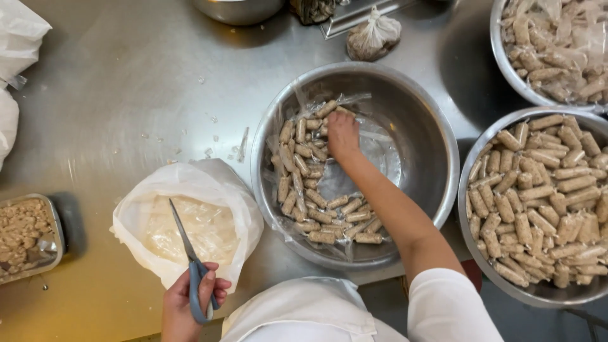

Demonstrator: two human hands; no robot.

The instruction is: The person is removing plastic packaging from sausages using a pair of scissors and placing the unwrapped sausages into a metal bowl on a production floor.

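Right hand (342, 135) grasping wrapped sausages (303, 151) in steel bowl (430, 120), left hand (183, 304) gripping closed scissors (192, 263)

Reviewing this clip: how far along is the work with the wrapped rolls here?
Done: the bowl at right is piled with small tan rolls, and a white bag holds clear wrappings. In hand: the right hand reaches into the middle bowl among rolls in plastic; the left hand holds scissors. Left: that ring of rolls, plus the wrapped ones in the top-right bowl.
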